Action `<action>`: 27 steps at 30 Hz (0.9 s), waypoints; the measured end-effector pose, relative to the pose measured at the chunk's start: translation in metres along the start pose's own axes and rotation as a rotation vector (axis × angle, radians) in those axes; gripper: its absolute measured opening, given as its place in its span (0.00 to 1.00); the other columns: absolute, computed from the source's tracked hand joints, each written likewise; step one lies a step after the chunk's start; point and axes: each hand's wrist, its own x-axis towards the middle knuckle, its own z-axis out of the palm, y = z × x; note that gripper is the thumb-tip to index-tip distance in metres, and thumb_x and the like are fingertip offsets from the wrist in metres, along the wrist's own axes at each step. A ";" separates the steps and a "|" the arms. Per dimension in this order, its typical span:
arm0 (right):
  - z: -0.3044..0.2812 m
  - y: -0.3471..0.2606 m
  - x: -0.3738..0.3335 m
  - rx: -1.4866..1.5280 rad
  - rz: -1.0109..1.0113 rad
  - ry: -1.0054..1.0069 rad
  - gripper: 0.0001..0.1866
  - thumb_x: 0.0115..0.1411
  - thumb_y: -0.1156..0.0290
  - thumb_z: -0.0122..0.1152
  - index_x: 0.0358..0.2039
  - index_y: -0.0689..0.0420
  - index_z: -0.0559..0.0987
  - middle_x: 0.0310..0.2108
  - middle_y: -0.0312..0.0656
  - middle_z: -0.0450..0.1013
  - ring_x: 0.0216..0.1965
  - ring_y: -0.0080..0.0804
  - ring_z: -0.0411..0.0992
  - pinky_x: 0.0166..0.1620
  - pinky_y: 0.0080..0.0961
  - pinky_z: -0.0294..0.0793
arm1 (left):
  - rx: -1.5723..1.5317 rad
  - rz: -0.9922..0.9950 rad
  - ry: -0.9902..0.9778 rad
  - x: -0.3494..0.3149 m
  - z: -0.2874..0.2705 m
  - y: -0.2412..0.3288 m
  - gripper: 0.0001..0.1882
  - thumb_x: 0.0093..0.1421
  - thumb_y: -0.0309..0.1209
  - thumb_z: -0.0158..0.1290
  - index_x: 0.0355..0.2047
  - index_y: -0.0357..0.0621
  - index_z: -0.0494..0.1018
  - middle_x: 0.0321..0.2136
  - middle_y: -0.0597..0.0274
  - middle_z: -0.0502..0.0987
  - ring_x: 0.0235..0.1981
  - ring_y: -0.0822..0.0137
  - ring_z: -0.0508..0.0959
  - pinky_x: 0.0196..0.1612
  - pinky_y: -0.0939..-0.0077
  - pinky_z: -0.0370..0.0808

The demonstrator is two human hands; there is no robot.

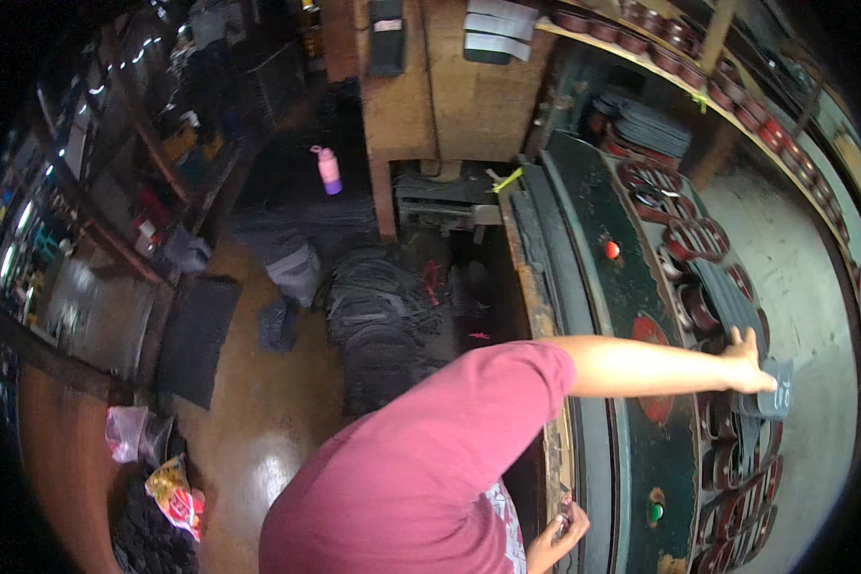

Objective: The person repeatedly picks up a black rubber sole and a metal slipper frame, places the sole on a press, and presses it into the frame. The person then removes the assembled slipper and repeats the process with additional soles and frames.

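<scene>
My left hand [751, 368] reaches out to the right on a straight arm and grips a dark grey shoe sole [778, 390] over a row of red-rimmed moulds [737, 488] on a dark green machine [631, 450]. My right hand [560, 531] stays low by my maroon shirt, its fingers pinched on a small dark object that is too small to make out.
A red lamp [610, 249] and a green button [655, 512] sit on the machine's face. Stacked dark soles [651, 129] lie at its far end, below a shelf of moulds [679, 38]. Piles of soles [383, 316], a black mat [196, 335], a pink bottle [327, 170] and plastic bags [172, 493] occupy the floor on the left.
</scene>
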 end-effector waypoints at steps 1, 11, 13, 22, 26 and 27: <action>0.000 -0.006 0.000 -0.042 -0.060 0.052 0.18 0.71 0.70 0.58 0.58 0.63 0.75 0.54 0.49 0.71 0.53 0.45 0.72 0.57 0.41 0.71 | -0.006 -0.027 -0.012 0.001 0.002 0.004 0.71 0.52 0.54 0.68 0.74 0.30 0.29 0.73 0.22 0.31 0.74 0.34 0.47 0.76 0.60 0.52; -0.041 -0.010 0.006 0.214 0.078 0.530 0.31 0.59 0.62 0.75 0.58 0.66 0.75 0.54 0.57 0.73 0.56 0.53 0.70 0.63 0.47 0.67 | -0.276 -0.025 -0.130 0.019 -0.002 0.013 0.54 0.48 0.47 0.70 0.65 0.20 0.61 0.61 0.32 0.70 0.62 0.46 0.73 0.62 0.59 0.72; -0.034 -0.004 0.012 0.031 0.003 0.488 0.17 0.68 0.76 0.55 0.57 0.63 0.75 0.51 0.47 0.74 0.51 0.40 0.73 0.57 0.36 0.70 | -0.315 0.049 -0.216 0.027 -0.002 0.009 0.41 0.47 0.48 0.70 0.52 0.26 0.77 0.51 0.39 0.79 0.54 0.52 0.79 0.59 0.61 0.74; 0.029 0.033 0.008 0.128 0.147 0.392 0.19 0.66 0.78 0.58 0.58 0.61 0.73 0.57 0.46 0.68 0.58 0.39 0.68 0.61 0.34 0.66 | -0.411 -0.105 -0.267 0.043 0.004 0.009 0.16 0.51 0.50 0.66 0.32 0.56 0.82 0.30 0.72 0.78 0.27 0.75 0.68 0.28 0.74 0.61; 0.058 0.062 0.015 -0.147 0.046 0.233 0.20 0.60 0.77 0.62 0.54 0.62 0.76 0.60 0.55 0.67 0.64 0.54 0.64 0.67 0.45 0.60 | -0.612 -0.062 -0.343 0.039 0.003 0.004 0.17 0.54 0.46 0.62 0.39 0.52 0.82 0.36 0.65 0.84 0.35 0.70 0.79 0.29 0.72 0.65; 0.070 0.068 0.015 -0.200 0.035 0.232 0.21 0.59 0.75 0.63 0.54 0.62 0.76 0.60 0.56 0.66 0.65 0.55 0.63 0.68 0.47 0.58 | -0.713 -0.056 -0.320 0.036 0.003 0.002 0.17 0.55 0.45 0.61 0.41 0.52 0.82 0.37 0.64 0.84 0.37 0.69 0.81 0.31 0.70 0.67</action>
